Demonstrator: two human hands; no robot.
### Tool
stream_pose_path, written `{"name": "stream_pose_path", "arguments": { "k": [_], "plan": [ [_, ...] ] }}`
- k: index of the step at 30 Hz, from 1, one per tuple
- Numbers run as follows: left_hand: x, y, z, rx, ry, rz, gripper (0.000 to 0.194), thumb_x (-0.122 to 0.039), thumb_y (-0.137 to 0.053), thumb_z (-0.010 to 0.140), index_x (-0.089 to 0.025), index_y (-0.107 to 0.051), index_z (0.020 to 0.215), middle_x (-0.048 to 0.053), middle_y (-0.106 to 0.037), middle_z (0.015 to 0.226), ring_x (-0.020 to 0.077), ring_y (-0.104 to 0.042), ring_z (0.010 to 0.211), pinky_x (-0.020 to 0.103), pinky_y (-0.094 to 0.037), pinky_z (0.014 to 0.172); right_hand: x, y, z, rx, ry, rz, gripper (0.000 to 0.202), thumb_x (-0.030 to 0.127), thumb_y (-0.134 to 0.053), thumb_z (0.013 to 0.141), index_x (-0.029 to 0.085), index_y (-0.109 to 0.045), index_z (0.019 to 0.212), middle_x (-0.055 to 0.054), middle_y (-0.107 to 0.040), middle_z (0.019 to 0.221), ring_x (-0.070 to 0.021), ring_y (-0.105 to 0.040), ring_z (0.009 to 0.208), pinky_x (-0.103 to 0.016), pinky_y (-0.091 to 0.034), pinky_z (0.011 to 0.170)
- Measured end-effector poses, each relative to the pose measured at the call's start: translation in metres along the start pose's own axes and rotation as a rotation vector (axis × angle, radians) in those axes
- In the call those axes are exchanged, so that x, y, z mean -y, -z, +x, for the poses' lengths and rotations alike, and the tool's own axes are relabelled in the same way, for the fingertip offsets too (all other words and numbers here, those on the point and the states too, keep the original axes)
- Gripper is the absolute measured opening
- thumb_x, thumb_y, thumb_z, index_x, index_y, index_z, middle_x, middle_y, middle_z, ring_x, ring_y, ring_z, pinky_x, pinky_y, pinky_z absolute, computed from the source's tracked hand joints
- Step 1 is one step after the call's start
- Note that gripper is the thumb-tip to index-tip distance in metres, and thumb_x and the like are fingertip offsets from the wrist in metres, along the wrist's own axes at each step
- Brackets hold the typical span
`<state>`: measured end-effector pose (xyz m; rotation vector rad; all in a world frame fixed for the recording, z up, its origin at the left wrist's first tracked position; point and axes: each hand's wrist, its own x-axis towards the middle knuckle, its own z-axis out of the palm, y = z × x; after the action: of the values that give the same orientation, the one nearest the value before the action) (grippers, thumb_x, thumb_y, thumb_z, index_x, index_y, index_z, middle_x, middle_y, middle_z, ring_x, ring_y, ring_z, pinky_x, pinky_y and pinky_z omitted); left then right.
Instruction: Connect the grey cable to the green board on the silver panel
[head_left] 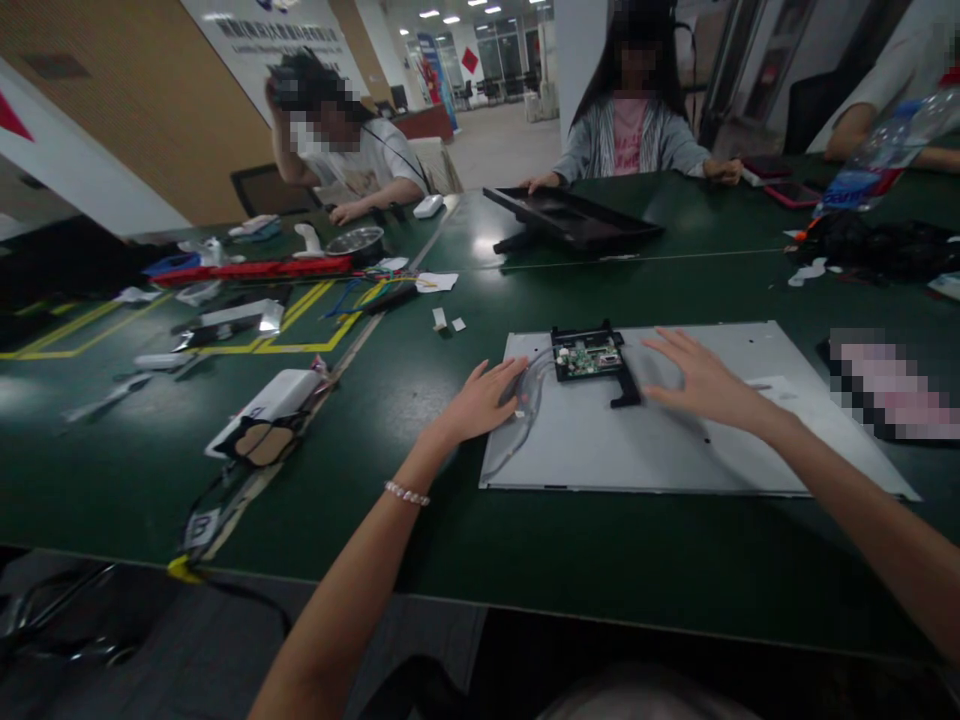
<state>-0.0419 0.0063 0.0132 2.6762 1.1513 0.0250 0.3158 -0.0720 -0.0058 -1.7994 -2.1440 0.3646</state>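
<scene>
A flat grey panel [637,455] lies on the green table before me. On its upper part sits a black bracket [626,390] framing a green circuit board [589,358]. Thin grey cables [531,400] run from the board's left side down the panel. My left hand [484,400] is at the panel's left edge, fingers extended beside the cables; whether it touches them I cannot tell. My right hand [694,375] is just right of the bracket with its fingers spread, apparently holding nothing.
A white pack with black cables [274,415] lies left. Two small white pieces [448,321] sit nearer the middle. Across the table, a person has hands near a tilted black frame [577,215]. A pixelated flat object [892,385] and a plastic bottle [877,155] are on the right.
</scene>
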Motion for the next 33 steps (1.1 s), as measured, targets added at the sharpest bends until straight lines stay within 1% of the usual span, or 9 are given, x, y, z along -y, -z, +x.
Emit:
{"name": "stream_pose_path", "arguments": {
  "k": [2, 6, 9, 11, 15, 21, 25, 30, 33],
  "plan": [
    [0.001, 0.0, 0.001, 0.002, 0.004, -0.011, 0.059, -0.035, -0.034, 0.097, -0.019, -0.028, 0.153, 0.009, -0.032, 0.159, 0.0254, -0.031, 0.146, 0.052, -0.015, 0.121, 0.007, 0.005, 0.022, 0.03, 0.097, 0.03, 0.091, 0.065, -0.061, 0.078, 0.028, -0.03, 0.154, -0.011, -0.011, 0.166, -0.0396, -0.005, 0.15, -0.068, -0.02, 0.114],
    [0.006, -0.002, 0.002, 0.003, 0.001, -0.045, 0.06, -0.028, -0.035, 0.094, -0.022, -0.028, 0.153, 0.008, -0.031, 0.16, 0.024, -0.032, 0.145, 0.054, -0.014, 0.121, 0.014, 0.004, 0.062, 0.145, 0.109, 0.105, 0.113, 0.065, -0.071, 0.068, 0.027, -0.015, 0.158, -0.014, -0.003, 0.166, -0.04, 0.001, 0.15, -0.068, -0.016, 0.114],
    [0.009, -0.003, 0.002, -0.004, -0.008, -0.072, 0.061, -0.026, -0.034, 0.093, -0.023, -0.028, 0.153, 0.007, -0.032, 0.159, 0.0233, -0.033, 0.145, 0.054, -0.014, 0.121, 0.012, -0.005, 0.08, 0.172, 0.15, 0.182, 0.119, 0.062, -0.075, 0.064, 0.025, -0.012, 0.159, -0.016, -0.008, 0.166, -0.0394, -0.004, 0.151, -0.065, -0.018, 0.115],
    [0.01, -0.004, 0.002, -0.009, -0.013, -0.088, 0.061, -0.026, -0.034, 0.093, -0.023, -0.028, 0.153, 0.007, -0.032, 0.159, 0.0231, -0.033, 0.145, 0.054, -0.013, 0.121, 0.01, -0.011, 0.085, 0.148, 0.198, 0.225, 0.117, 0.059, -0.076, 0.065, 0.027, -0.014, 0.158, -0.015, -0.016, 0.165, -0.0388, -0.013, 0.15, -0.062, -0.02, 0.116],
    [0.011, -0.006, 0.003, -0.017, -0.015, -0.101, 0.06, -0.025, -0.034, 0.094, -0.024, -0.028, 0.153, 0.006, -0.034, 0.158, 0.0217, -0.034, 0.144, 0.054, -0.013, 0.121, 0.009, -0.014, 0.086, 0.094, 0.248, 0.26, 0.11, 0.054, -0.076, 0.068, 0.03, -0.017, 0.158, -0.013, -0.027, 0.16, -0.0375, -0.028, 0.145, -0.061, -0.024, 0.115],
    [0.013, -0.008, 0.003, -0.026, -0.03, -0.064, 0.059, -0.026, -0.034, 0.094, -0.023, -0.027, 0.153, 0.006, -0.037, 0.157, 0.0224, -0.036, 0.143, 0.053, -0.015, 0.121, 0.008, -0.011, 0.086, 0.157, 0.26, 0.295, 0.116, 0.054, -0.077, 0.066, 0.032, -0.01, 0.158, -0.01, -0.017, 0.163, -0.037, -0.024, 0.146, -0.055, -0.027, 0.116],
    [0.013, -0.007, 0.002, -0.024, -0.029, -0.065, 0.059, -0.026, -0.032, 0.095, -0.023, -0.027, 0.153, 0.006, -0.036, 0.158, 0.0223, -0.036, 0.144, 0.053, -0.012, 0.121, 0.007, -0.009, 0.086, 0.132, 0.263, 0.241, 0.114, 0.053, -0.076, 0.066, 0.031, -0.013, 0.158, -0.011, -0.026, 0.161, -0.0379, -0.031, 0.143, -0.057, -0.029, 0.114],
    [0.012, -0.006, 0.001, -0.022, -0.021, -0.079, 0.055, -0.03, -0.03, 0.098, -0.023, -0.029, 0.152, 0.007, -0.034, 0.158, 0.0204, -0.036, 0.144, 0.052, -0.008, 0.122, 0.005, -0.001, 0.067, 0.043, 0.259, 0.099, 0.112, 0.053, -0.073, 0.068, 0.032, -0.01, 0.158, -0.013, -0.033, 0.158, -0.0432, -0.03, 0.143, -0.073, -0.013, 0.112],
    [0.011, -0.006, 0.001, -0.016, -0.013, -0.083, 0.054, -0.031, -0.029, 0.099, -0.023, -0.029, 0.152, 0.007, -0.034, 0.159, 0.0207, -0.036, 0.144, 0.053, -0.007, 0.121, -0.001, 0.006, 0.042, 0.013, 0.23, 0.067, 0.113, 0.057, -0.072, 0.068, 0.031, -0.009, 0.158, -0.013, -0.034, 0.158, -0.0447, -0.035, 0.14, -0.074, -0.011, 0.112]
  ]
}}
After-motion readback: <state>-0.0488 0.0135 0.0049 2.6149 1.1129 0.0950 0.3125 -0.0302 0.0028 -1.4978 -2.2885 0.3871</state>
